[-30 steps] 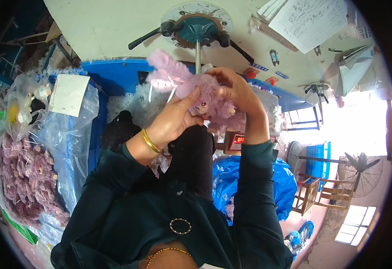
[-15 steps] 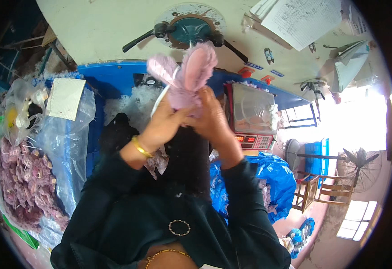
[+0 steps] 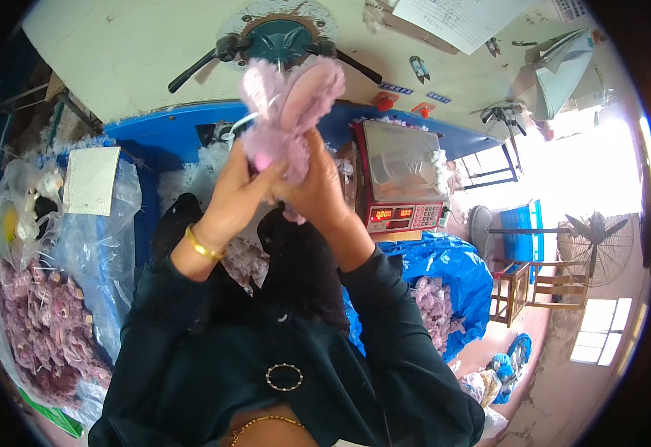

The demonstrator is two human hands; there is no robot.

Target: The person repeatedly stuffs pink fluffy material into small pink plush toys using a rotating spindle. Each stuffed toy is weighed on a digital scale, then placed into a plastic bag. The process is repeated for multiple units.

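A fluffy pinkish-purple plush bunny (image 3: pixel 295 149) with two long upright ears is held up in front of me by both hands. My left hand (image 3: pixel 239 182) wraps its left side, fingers closed near a bright pink patch on it. On the other side my right hand (image 3: pixel 318 182) grips the plush, its thumb close to my left fingers. A white loop or strap shows at the toy's left, by the ear. Just beyond the ears, a machine head (image 3: pixel 277 45) with two black handles is fixed to the table.
A red scale (image 3: pixel 403 212) stands to the right, above a blue bag (image 3: pixel 459 261) with plush pieces. White stuffing (image 3: pixel 191 175) lies in the blue trough. More plush pieces (image 3: pixel 46 320) fill a plastic bag at left, near a notepad (image 3: pixel 92 181). Papers (image 3: pixel 452 18) lie on the table.
The plush has turned in my hands, so more of its body and a bright pink patch show. My view has shifted slightly; both hands keep hold of the toy.
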